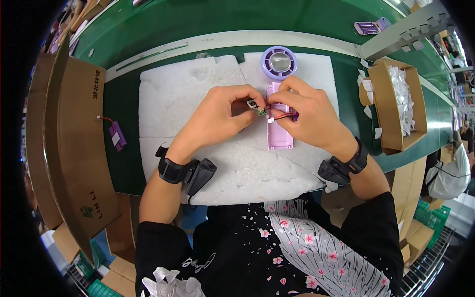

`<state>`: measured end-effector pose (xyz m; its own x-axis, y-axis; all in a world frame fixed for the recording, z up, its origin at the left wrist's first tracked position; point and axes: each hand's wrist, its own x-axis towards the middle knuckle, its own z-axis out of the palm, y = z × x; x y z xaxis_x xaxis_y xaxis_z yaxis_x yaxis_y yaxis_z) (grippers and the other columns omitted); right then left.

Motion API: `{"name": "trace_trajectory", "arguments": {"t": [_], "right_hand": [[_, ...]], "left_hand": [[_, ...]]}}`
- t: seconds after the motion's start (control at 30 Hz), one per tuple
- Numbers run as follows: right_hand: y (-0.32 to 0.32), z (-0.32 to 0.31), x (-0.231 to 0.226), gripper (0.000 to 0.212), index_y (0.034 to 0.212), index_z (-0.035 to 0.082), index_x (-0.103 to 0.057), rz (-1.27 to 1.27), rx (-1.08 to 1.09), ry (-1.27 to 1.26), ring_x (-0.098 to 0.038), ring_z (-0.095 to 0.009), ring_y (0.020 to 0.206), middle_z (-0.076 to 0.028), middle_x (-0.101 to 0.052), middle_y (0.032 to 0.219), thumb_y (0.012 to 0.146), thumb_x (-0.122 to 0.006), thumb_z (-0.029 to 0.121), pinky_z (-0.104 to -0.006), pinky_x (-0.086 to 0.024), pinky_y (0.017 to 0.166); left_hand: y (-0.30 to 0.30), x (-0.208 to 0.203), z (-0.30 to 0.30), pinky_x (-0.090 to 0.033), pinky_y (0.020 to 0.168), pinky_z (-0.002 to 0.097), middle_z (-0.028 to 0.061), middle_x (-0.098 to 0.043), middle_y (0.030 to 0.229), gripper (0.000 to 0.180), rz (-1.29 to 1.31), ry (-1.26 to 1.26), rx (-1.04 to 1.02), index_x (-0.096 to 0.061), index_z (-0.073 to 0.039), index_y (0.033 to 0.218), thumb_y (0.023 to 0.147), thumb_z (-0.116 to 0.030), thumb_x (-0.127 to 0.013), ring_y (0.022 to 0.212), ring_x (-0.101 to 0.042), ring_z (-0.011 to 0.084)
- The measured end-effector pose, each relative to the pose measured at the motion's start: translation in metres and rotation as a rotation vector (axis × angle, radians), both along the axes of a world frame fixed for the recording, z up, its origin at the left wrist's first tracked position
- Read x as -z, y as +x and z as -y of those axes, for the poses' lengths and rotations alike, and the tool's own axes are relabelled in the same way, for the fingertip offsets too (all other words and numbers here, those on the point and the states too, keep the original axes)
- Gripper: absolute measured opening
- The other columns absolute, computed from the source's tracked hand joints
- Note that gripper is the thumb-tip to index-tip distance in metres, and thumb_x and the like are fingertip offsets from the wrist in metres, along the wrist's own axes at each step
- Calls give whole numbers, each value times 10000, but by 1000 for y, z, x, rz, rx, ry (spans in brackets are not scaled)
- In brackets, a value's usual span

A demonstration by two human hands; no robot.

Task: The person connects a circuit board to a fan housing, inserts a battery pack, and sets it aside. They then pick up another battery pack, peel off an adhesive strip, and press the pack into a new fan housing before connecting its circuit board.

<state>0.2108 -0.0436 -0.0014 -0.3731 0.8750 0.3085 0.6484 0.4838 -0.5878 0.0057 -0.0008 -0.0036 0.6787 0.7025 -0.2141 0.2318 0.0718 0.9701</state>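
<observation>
Between the thumb and forefinger of my left hand (217,116) is a small green circuit board (258,108). My right hand (311,111) is closed just beside it, with a red and black wire lead (283,117) that ends in a white plug running out from under its fingers. A bit of something purple shows beneath those fingers, mostly hidden. Below both hands lies the open lilac handle shell (280,138) of a handheld fan. Its round purple fan head (279,63) points away from me, at the far end of the shell.
White foam sheets (222,168) cover the green bench. On the left, a purple battery (118,136) with a lead lies near a tall cardboard box (81,143). At right stands a carton (391,106) of small white pieces. Another fan (371,26) sits beyond the rail.
</observation>
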Motion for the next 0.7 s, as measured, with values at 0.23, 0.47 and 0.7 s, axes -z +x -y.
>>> {"name": "trace_trajectory", "arguments": {"t": [0.23, 0.47, 0.7], "right_hand": [[0, 2, 4, 186, 829, 40, -661, 5, 17, 10, -594, -197, 618, -46, -562, 794, 653, -720, 46, -285, -472, 526], [-3, 4, 5, 202, 829, 39, -652, 56, 36, 43, -595, -205, 617, -45, -563, 792, 641, -723, 53, -287, -475, 523], [-3, 3, 4, 203, 836, 51, -638, 101, 38, 68, -590, -212, 615, -40, -559, 789, 646, -707, 67, -290, -474, 512]], "left_hand": [[1, 0, 1, -458, 667, 217, 45, -597, 1005, 220, 29, 80, -10, -608, 29, 934, 755, 110, -510, 799, -558, 85], [2, -1, 0, -446, 595, 207, 53, -629, 859, 209, -85, 24, -57, -661, 4, 921, 768, 74, -537, 704, -557, 65], [5, 7, 2, -442, 623, 199, 63, -633, 972, 196, 109, 138, -102, -662, 5, 931, 794, 60, -534, 727, -551, 59]]}}
